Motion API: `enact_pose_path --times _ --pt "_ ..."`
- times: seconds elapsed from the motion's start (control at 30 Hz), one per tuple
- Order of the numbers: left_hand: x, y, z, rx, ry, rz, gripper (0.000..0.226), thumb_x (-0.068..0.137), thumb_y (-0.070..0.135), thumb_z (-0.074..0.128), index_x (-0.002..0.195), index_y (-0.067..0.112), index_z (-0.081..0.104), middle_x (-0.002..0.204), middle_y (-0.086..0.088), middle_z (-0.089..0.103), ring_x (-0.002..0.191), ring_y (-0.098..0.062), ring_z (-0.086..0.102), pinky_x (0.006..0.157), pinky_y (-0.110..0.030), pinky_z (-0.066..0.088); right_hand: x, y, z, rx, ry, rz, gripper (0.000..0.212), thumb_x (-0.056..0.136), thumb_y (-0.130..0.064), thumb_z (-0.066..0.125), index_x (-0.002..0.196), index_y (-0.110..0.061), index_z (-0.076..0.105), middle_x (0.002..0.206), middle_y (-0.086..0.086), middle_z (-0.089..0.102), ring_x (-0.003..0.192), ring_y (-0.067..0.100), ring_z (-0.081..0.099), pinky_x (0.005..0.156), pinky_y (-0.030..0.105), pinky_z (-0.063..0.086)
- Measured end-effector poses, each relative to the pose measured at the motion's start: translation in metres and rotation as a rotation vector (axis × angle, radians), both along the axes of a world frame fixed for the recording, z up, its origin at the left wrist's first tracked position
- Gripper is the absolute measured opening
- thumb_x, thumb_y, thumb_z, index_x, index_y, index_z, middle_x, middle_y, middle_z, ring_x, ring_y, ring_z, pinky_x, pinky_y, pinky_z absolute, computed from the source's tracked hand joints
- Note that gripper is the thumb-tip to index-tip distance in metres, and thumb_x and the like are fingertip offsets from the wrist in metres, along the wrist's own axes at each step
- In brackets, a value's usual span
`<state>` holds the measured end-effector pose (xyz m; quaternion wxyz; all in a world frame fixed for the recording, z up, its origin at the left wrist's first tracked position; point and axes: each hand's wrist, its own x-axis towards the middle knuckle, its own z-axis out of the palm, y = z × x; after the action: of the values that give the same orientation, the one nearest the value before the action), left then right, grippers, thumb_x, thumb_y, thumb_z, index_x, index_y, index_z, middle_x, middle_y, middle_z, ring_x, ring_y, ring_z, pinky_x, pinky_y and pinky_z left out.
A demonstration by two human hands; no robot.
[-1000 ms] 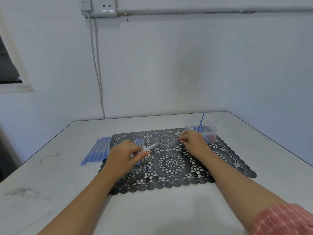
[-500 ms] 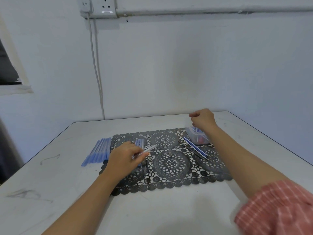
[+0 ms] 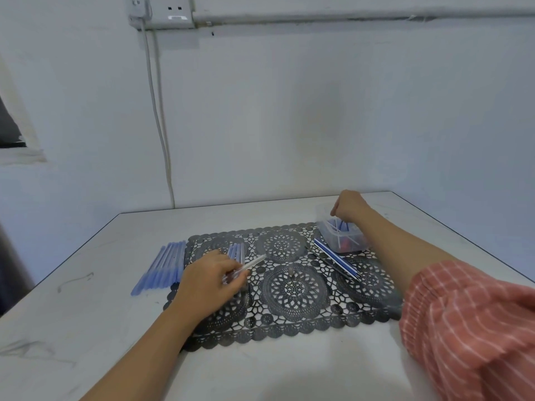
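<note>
Refill-fetching seems the step in hand: the left hand (image 3: 208, 280) pinches a clear pen barrel (image 3: 249, 265) over the left part of the black lace mat (image 3: 292, 287); the right hand (image 3: 348, 206) dips curled fingers among refills (image 3: 338, 227) in the tub (image 3: 344, 241) on the mat's far right corner, grip unclear. Next: slide one into the barrel

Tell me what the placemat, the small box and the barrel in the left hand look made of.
Placemat: dark grey openwork with a dull sheen, probably moulded vinyl in a crochet pattern. Small box: clear, thin-walled plastic, since its contents show through. Pen barrel, pinched by the left hand: likely clear glossy plastic, as it looks pale and see-through.
</note>
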<state>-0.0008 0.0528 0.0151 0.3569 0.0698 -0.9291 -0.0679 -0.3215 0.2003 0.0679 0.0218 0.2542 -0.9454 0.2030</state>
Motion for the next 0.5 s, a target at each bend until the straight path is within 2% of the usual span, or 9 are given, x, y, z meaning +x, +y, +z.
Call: enact_pose_path --times 0.07,0.13,0.17,0.4,0.5 --pt "-0.001 -0.001 -0.001 -0.005 -0.01 0.008 0.041 0.081 0.055 0.041 0.075 0.028 0.072 0.06 0.018 0.059 0.061 0.0 0.05 0.047 -0.015 0.041 0.0 0.0 -0.001 0.058 0.003 0.0 0.019 0.079 0.003 0.05 0.076 -0.007 0.065 0.087 0.01 0.066 0.076 0.024 0.062 0.066 0.029 0.051" --pt "-0.001 -0.001 -0.001 -0.008 -0.01 0.01 0.041 0.082 0.055 0.041 0.075 0.029 0.072 0.06 0.018 0.058 0.061 0.001 0.05 0.047 -0.016 0.042 0.003 -0.001 -0.001 0.101 0.031 0.012 0.023 0.079 0.0 0.052 0.059 -0.011 0.049 0.071 0.009 0.056 0.067 0.024 0.056 0.057 0.026 0.043" --pt "-0.001 -0.001 -0.001 -0.007 -0.009 0.01 0.041 0.082 0.054 0.041 0.075 0.029 0.072 0.06 0.018 0.058 0.061 0.001 0.05 0.047 -0.016 0.043 0.007 0.0 0.0 0.118 0.044 0.019 0.026 0.079 -0.002 0.054 0.057 -0.011 0.044 0.066 0.007 0.052 0.064 0.023 0.053 0.054 0.025 0.04" --pt "-0.001 0.0 0.0 -0.006 -0.019 0.015 0.04 0.082 0.055 0.041 0.075 0.03 0.071 0.059 0.018 0.057 0.06 0.003 0.048 0.047 -0.009 0.035 0.019 -0.002 -0.002 0.174 0.096 0.006 0.024 0.077 -0.002 0.057 0.06 -0.011 0.044 0.063 0.003 0.049 0.058 0.019 0.05 0.053 0.025 0.041" --pt "-0.001 -0.001 0.0 -0.012 -0.013 0.022 0.039 0.082 0.054 0.042 0.074 0.029 0.071 0.058 0.019 0.056 0.06 0.003 0.048 0.048 -0.008 0.032 0.022 -0.002 -0.002 0.212 0.121 -0.005 0.017 0.079 0.0 0.054 0.067 -0.01 0.047 0.067 0.001 0.05 0.069 0.022 0.055 0.059 0.028 0.043"
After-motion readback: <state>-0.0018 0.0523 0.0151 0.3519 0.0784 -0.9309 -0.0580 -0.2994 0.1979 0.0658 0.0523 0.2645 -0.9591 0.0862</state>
